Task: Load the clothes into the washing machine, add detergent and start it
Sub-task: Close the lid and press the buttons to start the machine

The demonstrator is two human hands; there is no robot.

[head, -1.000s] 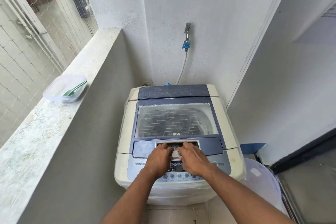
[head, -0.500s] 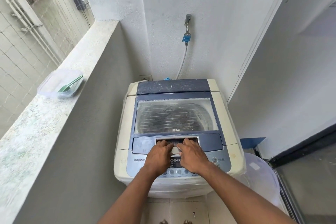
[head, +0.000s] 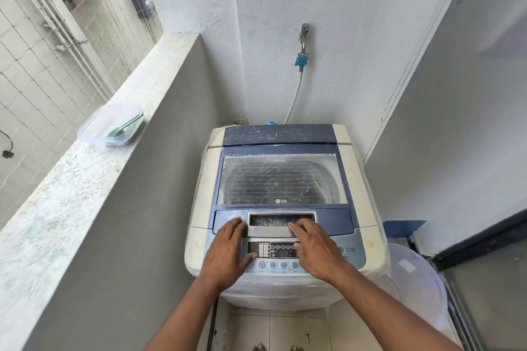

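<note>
Head view looks down on a top-loading washing machine [head: 285, 208] standing in a narrow corner, its lid [head: 282, 182] shut flat and dark drum contents dimly visible through the glass. Both hands lie on the front edge of the lid: the left hand [head: 228, 251] beside the left end of the recessed handle [head: 281, 226], the right hand [head: 316, 248] at its right end, fingers [head: 298, 227] of both stretched nearly straight and pressing, gripping nothing. Below them sits the control panel [head: 278, 251], partly covered by the palms. The lid looks like stiff plastic and glass, hinged at the back, probably light; the recess is the sensible place to hook fingertips and lift. On the ledge [head: 85, 168] at left rests a clear container [head: 109, 125] with a green scoop [head: 123, 128], likely the detergent. A pale basket [head: 413, 279] stands right of the machine.
</note>
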